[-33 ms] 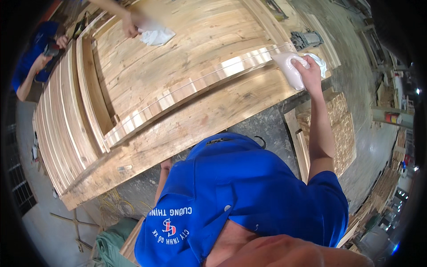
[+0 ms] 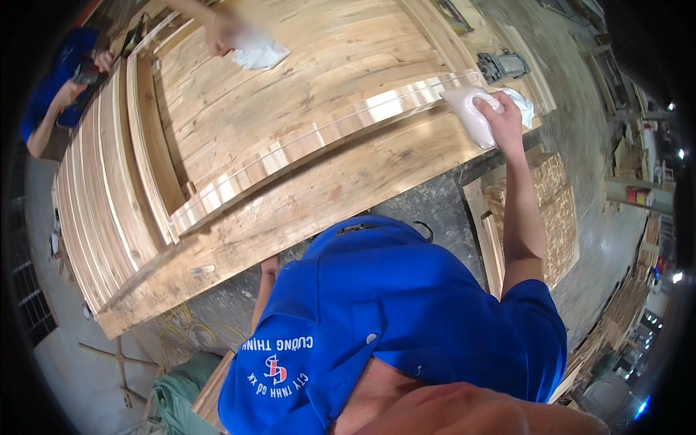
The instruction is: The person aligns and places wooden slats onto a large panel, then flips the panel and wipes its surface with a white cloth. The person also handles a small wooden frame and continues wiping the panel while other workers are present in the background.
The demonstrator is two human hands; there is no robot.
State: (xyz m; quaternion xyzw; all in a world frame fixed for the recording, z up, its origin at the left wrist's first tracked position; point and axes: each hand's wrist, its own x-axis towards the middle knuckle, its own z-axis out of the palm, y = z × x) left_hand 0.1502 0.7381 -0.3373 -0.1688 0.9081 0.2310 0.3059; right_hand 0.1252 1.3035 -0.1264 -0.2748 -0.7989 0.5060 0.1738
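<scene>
My right hand [image 2: 502,119] grips a soft, pale pink plastic bag [image 2: 475,122], its fingers pressed into the filling. The bag's narrow corner lies by the right end of a laminated wooden edge [image 2: 312,136]. Along that edge's top runs a thin pale bead, curling back at the right end. The edge belongs to a large wooden panel [image 2: 304,80] resting on a wooden workbench [image 2: 333,188]. Below the bench's near side, my left hand [image 2: 270,266] shows only in part, its fingers hidden. A crumpled white cloth or bag [image 2: 523,109] lies just behind my right hand.
Across the panel, another person's blurred hand [image 2: 220,38] holds a white cloth [image 2: 261,55]. At far left a co-worker in blue holds a dark power tool [image 2: 85,74]. A grey metal tool [image 2: 504,67] lies at the right; stacked wood blocks [image 2: 540,217] stand below.
The other person's hand and white cloth have shifted very slightly. My hands and the pink bag look unchanged.
</scene>
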